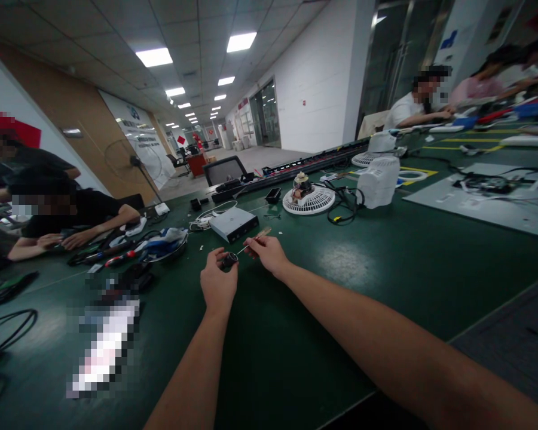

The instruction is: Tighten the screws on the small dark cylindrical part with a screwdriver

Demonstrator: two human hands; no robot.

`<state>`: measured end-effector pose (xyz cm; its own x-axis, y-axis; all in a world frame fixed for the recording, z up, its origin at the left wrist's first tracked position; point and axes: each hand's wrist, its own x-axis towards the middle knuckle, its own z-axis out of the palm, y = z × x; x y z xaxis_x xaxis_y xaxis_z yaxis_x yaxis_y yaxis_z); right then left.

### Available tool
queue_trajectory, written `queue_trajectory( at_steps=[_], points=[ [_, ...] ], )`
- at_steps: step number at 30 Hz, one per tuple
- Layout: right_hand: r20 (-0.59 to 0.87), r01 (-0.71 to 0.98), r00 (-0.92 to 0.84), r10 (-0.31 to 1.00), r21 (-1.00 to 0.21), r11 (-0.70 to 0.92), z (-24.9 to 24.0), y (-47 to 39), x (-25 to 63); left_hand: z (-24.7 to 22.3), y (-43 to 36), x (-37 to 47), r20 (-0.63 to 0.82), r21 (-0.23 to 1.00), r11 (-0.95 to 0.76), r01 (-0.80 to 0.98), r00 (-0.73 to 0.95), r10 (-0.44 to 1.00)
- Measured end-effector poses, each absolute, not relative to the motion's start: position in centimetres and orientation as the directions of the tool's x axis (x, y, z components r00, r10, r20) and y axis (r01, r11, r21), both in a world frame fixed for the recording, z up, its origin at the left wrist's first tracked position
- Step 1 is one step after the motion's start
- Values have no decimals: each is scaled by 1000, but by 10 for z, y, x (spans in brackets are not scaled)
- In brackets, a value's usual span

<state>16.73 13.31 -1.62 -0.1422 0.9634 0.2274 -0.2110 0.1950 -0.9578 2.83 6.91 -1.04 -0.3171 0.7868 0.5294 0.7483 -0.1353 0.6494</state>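
Observation:
Above the green table, my left hand (217,286) grips a small black cylindrical part (229,260) between thumb and fingers, its round end facing right. My right hand (271,254) is closed around a screwdriver (264,232) with a clear reddish handle. Its thin metal shaft slants down-left to the black part; whether the tip touches it I cannot tell. Just beyond both hands lies a grey metal box, like a disc drive (234,224), with white cables (201,222) beside it.
Farther back are a round white fan grille (309,200) with a motor on it, a white plastic housing (379,182), and a small black tray (273,194). Left lie tools, a blue bundle (164,242) and a blurred bright phone-like object (105,346). Co-workers sit left and right; a flat panel (488,200) lies right.

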Motion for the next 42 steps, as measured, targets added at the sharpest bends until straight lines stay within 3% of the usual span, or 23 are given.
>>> queue_trajectory(
  at_steps=[10, 42],
  points=[
    [212, -206, -172, 962, -963, 175, -20, 136, 166, -15, 71, 31, 525, 618, -241, 748, -166, 835],
    [195, -114, -209, 958, -978, 174, -25, 137, 167, -12, 68, 36, 478, 602, -217, 768, -129, 869]
  ],
)
